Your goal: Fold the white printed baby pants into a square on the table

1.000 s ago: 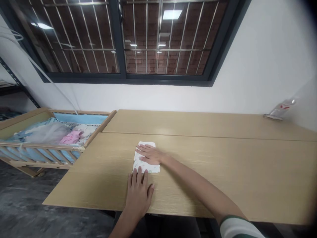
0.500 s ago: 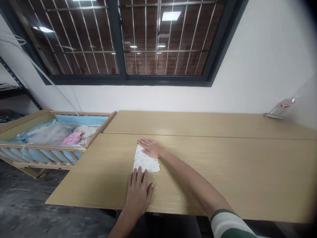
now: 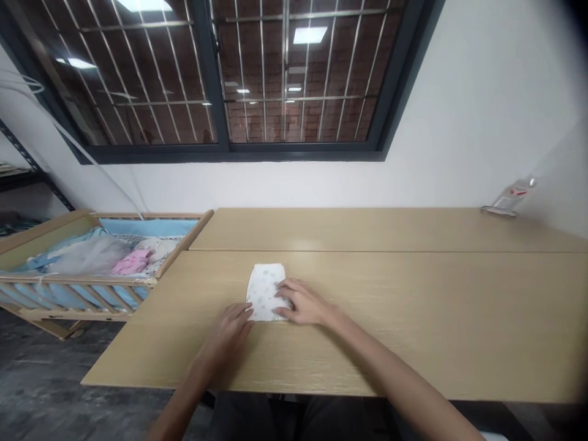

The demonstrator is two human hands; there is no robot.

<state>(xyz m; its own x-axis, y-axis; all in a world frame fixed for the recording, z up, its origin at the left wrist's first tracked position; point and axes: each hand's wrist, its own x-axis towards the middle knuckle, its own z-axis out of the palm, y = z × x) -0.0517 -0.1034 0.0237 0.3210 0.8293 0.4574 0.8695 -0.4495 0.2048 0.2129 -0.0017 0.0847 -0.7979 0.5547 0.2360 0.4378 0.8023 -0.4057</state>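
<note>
A small white cloth (image 3: 265, 291) with a pale leafy print lies flat on the wooden table, its edges fairly neat. At its lower left corner is my left hand (image 3: 232, 327), with the fingertips drawn together on the cloth edge; the thumb is partly hidden. My right hand (image 3: 303, 303) rests over the cloth's right edge. Its fingers are bent, and a gap shows between them and the thumb. The right edge of the cloth is partly covered by this hand.
The wooden table (image 3: 390, 312) has a seam near the back. A crib (image 3: 87, 294) with bedding and a pink cloth (image 3: 131, 261) adjoins its left side. A clear plastic bottle-like object (image 3: 509, 197) leans at the far right, by the wall. A barred window (image 3: 298, 79) is behind.
My right hand has moved from the cloth's top edge down to its right side. My left hand has turned and shifted left to the lower left corner. The cloth's upper part is now uncovered.
</note>
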